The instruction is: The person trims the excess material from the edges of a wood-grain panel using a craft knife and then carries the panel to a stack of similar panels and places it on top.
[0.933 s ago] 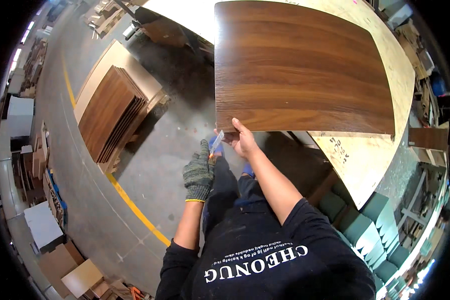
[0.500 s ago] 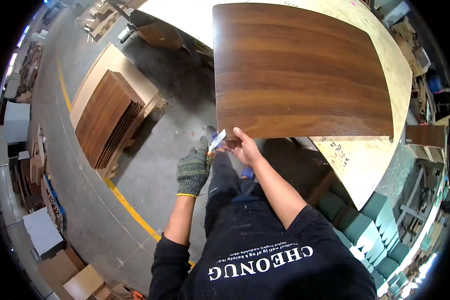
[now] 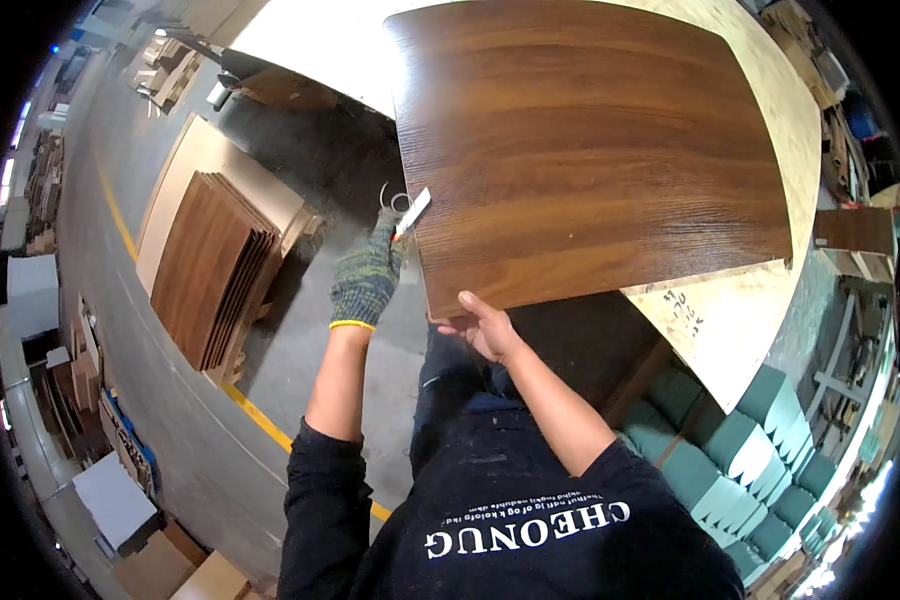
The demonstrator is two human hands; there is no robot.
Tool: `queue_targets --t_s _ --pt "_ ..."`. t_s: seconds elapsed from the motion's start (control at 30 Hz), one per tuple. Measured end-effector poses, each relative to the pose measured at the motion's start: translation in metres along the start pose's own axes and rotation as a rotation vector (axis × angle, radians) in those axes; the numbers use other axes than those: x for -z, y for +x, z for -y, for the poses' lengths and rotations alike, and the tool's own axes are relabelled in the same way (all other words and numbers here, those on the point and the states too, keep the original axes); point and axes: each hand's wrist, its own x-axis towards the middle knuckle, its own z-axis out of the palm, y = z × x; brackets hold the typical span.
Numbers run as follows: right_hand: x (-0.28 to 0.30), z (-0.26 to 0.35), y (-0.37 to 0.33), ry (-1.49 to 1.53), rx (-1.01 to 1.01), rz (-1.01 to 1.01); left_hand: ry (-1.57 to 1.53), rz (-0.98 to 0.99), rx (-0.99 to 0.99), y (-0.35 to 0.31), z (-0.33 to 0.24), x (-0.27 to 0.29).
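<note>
At upper centre, the wood-grain panel (image 3: 590, 150), likely stiff and heavy, suits edge holds: the right hand (image 3: 487, 328) pinches its lower-left corner, the gloved left hand (image 3: 367, 275) grips a flat-bladed tool (image 3: 413, 212).

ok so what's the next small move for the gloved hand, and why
Probably slide the flat blade a little way along the left edge of the brown panel: the gloved left hand holds it at that edge, a thin curled strip shows beside it, and the bare right hand grips the near corner, seemingly steadying the panel.
</note>
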Motion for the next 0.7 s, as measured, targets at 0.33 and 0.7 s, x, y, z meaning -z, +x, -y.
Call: queue_targets --t_s 0.33,0.7 --pt "-0.005 0.005 -0.011 -0.094 0.0 -0.012 -0.07 -0.024 -0.119 0.139 0.02 0.023" --pt "0.051 -0.012 -0.095 -0.07 -0.037 -0.094 -0.086 -0.118 -0.175 0.101 0.009 0.009"
